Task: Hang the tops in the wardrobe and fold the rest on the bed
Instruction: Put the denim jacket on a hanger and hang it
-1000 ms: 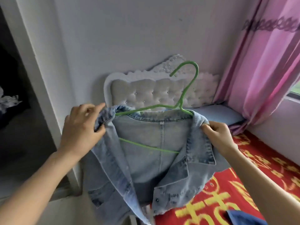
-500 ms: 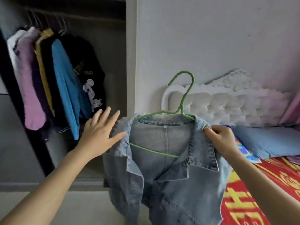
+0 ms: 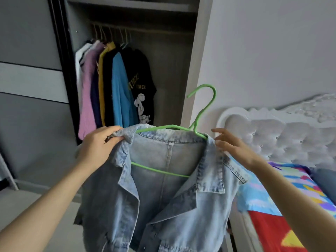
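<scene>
Head view: centre frame, denim jacket on green hanger, left hand gripping one shoulder, blurred right hand seemingly loose-fingered, so it may slide off short of the wardrobe, upper left.

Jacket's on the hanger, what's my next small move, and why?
Probably grasp the green hanger by its neck with the right hand: it is open, only the left hand grips the denim jacket, and the rail has room beside the black T-shirt.

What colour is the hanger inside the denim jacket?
Light green. The hanger inside the denim jacket shows clearly in the head view.
</scene>
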### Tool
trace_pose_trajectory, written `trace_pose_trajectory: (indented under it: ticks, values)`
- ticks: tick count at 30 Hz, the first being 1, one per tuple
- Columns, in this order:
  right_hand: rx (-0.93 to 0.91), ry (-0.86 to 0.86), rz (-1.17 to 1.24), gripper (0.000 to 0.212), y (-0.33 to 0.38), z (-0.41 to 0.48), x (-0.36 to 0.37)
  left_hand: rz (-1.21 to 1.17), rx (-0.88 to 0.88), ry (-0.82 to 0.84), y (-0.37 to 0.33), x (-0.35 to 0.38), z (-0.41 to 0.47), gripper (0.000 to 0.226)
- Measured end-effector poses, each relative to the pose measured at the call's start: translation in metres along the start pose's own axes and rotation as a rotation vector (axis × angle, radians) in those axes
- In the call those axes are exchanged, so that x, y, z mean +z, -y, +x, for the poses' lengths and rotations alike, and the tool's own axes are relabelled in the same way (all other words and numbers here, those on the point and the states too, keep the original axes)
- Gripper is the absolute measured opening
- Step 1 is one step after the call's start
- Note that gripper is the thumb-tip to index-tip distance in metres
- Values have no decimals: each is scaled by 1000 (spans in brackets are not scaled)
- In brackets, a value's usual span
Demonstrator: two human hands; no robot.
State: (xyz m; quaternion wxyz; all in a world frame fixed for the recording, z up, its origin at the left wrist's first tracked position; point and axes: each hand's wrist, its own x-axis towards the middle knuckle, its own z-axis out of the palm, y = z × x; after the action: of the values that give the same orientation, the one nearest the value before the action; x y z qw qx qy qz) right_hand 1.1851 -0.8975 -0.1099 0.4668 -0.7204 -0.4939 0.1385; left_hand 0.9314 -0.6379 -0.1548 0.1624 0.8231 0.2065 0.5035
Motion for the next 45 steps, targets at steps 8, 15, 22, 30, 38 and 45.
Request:
trace_pose_trajectory:
  ticks: [8, 15, 22, 30, 38, 45]
  values:
    - [-332, 170, -340, 12, 15, 126, 40, 84, -4, -58, 38, 2, 44, 24]
    - [-370, 354, -167, 34, 21, 227, 50, 170, 53, -9, 61, 38, 107, 34]
    - [-394, 407, -224, 25, -1, 300, 44, 41, -137, 93, 120, 60, 147, 38]
    - [-289, 334, -37, 31, -14, 362, 48, -39, -158, 181, 172, 96, 199, 32]
    - [28, -71, 86, 42, -15, 420, 51, 122, -198, 28, 262, 122, 291, 65]
    - [328, -324, 91, 41, -3, 480, 76, 407, -41, 27, 335, 143, 399, 55]
